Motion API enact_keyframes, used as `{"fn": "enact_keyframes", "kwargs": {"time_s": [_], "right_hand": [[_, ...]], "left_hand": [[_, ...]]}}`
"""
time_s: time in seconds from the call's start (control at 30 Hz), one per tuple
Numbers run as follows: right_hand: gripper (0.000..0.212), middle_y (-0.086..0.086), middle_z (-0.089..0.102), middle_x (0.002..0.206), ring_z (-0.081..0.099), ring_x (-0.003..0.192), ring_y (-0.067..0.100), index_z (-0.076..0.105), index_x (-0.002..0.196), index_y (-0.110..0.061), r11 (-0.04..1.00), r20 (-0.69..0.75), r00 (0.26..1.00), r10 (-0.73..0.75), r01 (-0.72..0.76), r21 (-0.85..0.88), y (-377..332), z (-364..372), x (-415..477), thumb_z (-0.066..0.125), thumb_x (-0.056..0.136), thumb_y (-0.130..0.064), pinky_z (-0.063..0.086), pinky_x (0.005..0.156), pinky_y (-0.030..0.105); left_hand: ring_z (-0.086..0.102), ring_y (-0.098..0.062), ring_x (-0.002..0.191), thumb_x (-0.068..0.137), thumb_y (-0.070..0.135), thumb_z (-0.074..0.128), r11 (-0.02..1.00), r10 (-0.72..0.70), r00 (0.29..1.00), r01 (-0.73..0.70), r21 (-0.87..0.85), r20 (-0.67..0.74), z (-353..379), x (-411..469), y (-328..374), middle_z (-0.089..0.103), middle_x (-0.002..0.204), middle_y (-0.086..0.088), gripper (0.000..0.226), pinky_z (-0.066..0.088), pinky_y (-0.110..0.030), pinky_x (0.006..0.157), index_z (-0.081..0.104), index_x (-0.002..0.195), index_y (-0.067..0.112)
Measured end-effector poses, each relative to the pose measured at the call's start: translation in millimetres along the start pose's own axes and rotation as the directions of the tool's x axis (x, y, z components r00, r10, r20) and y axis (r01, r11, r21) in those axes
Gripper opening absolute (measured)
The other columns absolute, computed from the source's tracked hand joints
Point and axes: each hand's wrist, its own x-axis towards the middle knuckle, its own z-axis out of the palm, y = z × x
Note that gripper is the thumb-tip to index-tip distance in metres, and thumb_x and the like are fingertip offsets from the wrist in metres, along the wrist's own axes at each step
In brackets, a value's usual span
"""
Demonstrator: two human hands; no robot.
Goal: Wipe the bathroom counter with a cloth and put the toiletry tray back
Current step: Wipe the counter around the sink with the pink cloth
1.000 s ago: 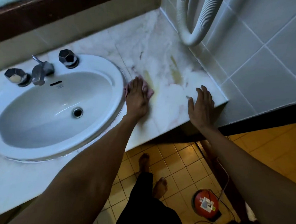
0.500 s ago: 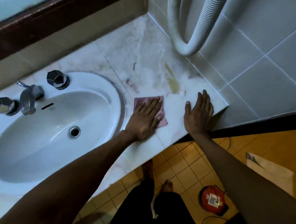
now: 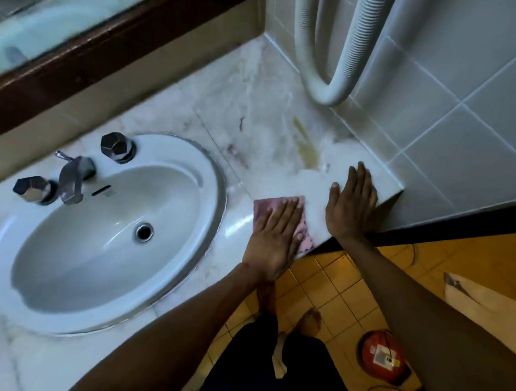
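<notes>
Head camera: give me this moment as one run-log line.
step: counter wipe | left hand: flat on pink cloth at front edge | right hand: flat on counter | yellow stain: beyond cloth | tray: not seen

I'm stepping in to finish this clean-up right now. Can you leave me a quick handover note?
Left hand presses flat on the cloth at the front edge of the counter, right of the sink.
Right hand rests flat near the counter's right corner.
Done: cannot tell how much is wiped.
Left: the yellowish stain behind the hands, then the tray, not in view.
</notes>
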Motion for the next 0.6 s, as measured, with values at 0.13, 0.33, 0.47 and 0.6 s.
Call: {"fn": "enact_keyframes", "kwargs": {"time_s": [0.13,0.33,0.47,0.6], "right_hand": [[0.059,0.009,0.022,0.164,0.021,0.151,0.026,0.031,0.152,-0.009,0.998,0.059,0.996,-0.066,0.066,0.003,13.4,-1.8,0.1,0.036,0.103,-0.04,0.021,0.117,0.045],[0.065,0.009,0.018,0.165,0.017,0.152,0.026,0.025,0.155,-0.012,0.96,0.171,0.945,-0.277,0.279,0.017,51.1,-13.3,4.3,0.034,0.103,-0.049,0.023,0.118,0.047],[0.064,0.008,0.016,0.166,0.015,0.153,0.024,0.023,0.156,-0.015,0.938,0.197,0.917,-0.346,0.346,0.035,62.2,-17.0,5.8,0.034,0.103,-0.047,0.02,0.12,0.044],[0.062,0.009,0.017,0.165,0.015,0.153,0.025,0.025,0.155,-0.014,0.945,0.192,0.925,-0.327,0.32,0.066,61.4,-16.7,2.9,0.034,0.103,-0.046,0.018,0.122,0.043]], "left_hand": [[0.002,-0.015,0.156,0.108,0.042,0.019,0.996,0.075,0.996,-0.077,0.052,0.04,-7.8,21.9,-29.3,0.007,0.169,0.001,0.06,0.013,-0.044,0.125,0.008,0.161,0.017],[0.004,-0.02,0.156,0.108,0.037,0.022,0.917,-0.399,0.91,0.397,-0.042,-0.113,-6.5,69.0,-14.2,0.008,0.169,-0.001,0.06,0.005,-0.047,0.125,0.008,0.161,0.014],[-0.006,-0.021,0.156,0.109,0.039,0.021,0.956,-0.293,0.951,0.291,-0.041,-0.094,16.4,30.2,39.1,0.0,0.169,-0.003,0.062,-0.001,-0.046,0.126,0.002,0.161,0.012],[-0.008,-0.016,0.156,0.109,0.04,0.024,0.998,-0.07,0.997,0.07,0.007,-0.034,20.4,-6.1,41.3,-0.002,0.17,0.001,0.062,0.004,-0.046,0.126,0.001,0.161,0.017]]}}
